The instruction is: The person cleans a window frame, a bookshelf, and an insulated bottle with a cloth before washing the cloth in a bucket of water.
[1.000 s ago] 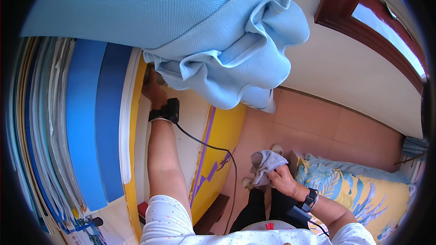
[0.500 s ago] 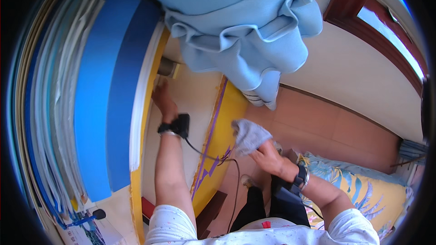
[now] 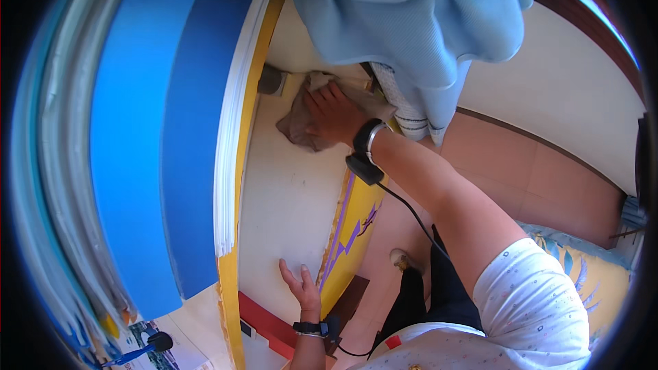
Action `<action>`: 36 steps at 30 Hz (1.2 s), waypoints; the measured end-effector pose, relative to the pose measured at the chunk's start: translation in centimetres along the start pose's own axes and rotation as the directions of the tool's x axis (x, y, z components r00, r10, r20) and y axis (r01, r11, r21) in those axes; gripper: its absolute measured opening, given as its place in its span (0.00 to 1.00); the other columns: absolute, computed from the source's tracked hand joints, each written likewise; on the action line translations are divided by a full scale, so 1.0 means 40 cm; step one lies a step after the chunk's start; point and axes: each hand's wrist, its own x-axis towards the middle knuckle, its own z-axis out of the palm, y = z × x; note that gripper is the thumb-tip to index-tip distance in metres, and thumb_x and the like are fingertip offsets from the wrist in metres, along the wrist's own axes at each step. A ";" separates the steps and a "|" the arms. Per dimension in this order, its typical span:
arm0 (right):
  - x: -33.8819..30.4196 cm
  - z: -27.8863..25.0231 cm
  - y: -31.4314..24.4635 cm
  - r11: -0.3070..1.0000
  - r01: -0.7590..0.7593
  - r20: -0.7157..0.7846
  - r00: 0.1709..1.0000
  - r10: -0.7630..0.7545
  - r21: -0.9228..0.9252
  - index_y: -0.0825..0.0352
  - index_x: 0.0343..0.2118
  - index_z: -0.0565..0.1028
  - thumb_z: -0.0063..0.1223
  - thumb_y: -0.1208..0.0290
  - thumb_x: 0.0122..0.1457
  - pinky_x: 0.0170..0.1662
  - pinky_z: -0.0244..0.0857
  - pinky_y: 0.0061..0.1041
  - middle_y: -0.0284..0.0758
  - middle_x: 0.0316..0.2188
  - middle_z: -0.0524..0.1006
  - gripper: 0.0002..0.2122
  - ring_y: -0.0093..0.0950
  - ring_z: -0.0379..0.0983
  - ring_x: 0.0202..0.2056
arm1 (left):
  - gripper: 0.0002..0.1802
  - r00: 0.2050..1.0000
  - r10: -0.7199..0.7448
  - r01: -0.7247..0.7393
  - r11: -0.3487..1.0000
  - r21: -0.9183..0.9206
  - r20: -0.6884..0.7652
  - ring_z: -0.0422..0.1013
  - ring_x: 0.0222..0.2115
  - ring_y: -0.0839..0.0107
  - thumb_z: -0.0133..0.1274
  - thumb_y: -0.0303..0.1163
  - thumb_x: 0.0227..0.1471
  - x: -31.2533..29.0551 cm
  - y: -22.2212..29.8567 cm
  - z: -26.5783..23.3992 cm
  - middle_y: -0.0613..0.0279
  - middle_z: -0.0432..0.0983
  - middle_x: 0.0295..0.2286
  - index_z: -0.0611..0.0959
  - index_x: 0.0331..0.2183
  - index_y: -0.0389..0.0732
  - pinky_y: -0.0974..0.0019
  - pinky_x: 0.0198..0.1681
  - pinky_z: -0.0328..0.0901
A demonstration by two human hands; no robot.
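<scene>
My right hand [image 3: 336, 115] lies on a grey-brown cloth [image 3: 295, 125], its fingers stretched across it. The cloth is spread against the far part of a white shelf surface [image 3: 288, 185] inside a yellow-edged unit. Part of the cloth is hidden under the palm. Lower down, my left hand [image 3: 302, 291] is held over the near end of the same surface with fingers apart and nothing in it. A dark cylindrical object [image 3: 271, 82] sits at the shelf's far left, beside the cloth. Each wrist wears a black band with a small cabled device.
Blue folders [image 3: 199, 130] and plastic sleeves stand packed on the left. A light blue ruffled curtain [image 3: 411, 20] hangs at the far side. The yellow panel [image 3: 353, 240] edges the shelf on the right, with pinkish floor tiles [image 3: 493, 157] and a patterned yellow cloth [image 3: 603, 284] beyond.
My right hand has carried the cloth left and away from me onto the shelf surface. My left hand has drawn back toward me from the shelf's far end. The view has shifted too.
</scene>
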 end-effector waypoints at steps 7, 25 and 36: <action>-0.042 0.008 -0.277 1.000 0.002 0.314 0.949 0.001 -0.009 0.72 0.52 0.68 0.37 0.61 0.57 0.61 0.42 0.43 0.47 0.55 0.64 0.24 0.39 0.56 0.58 | 0.28 0.985 0.172 -0.172 0.985 -0.032 0.007 0.45 0.61 0.54 0.38 0.34 0.61 0.058 0.128 0.044 0.47 0.47 0.60 0.54 0.59 0.34 0.58 0.62 0.42; 0.105 0.072 -0.266 0.956 0.143 0.396 0.887 -0.239 0.256 0.66 0.51 0.69 0.42 0.62 0.54 0.62 0.42 0.35 0.36 0.53 0.68 0.22 0.33 0.55 0.59 | 0.35 0.889 0.456 -0.457 0.889 0.038 0.047 0.48 0.61 0.55 0.34 0.51 0.61 0.694 0.263 0.215 0.45 0.52 0.59 0.59 0.57 0.31 0.62 0.62 0.43; 0.050 0.167 -0.352 0.979 0.102 0.186 0.973 -0.135 0.176 0.61 0.53 0.69 0.43 0.54 0.51 0.64 0.33 0.44 0.36 0.53 0.69 0.27 0.38 0.52 0.60 | 0.34 0.873 0.465 -0.484 0.862 0.150 0.146 0.55 0.57 0.54 0.42 0.51 0.57 0.697 0.195 0.155 0.48 0.58 0.56 0.62 0.57 0.38 0.61 0.59 0.50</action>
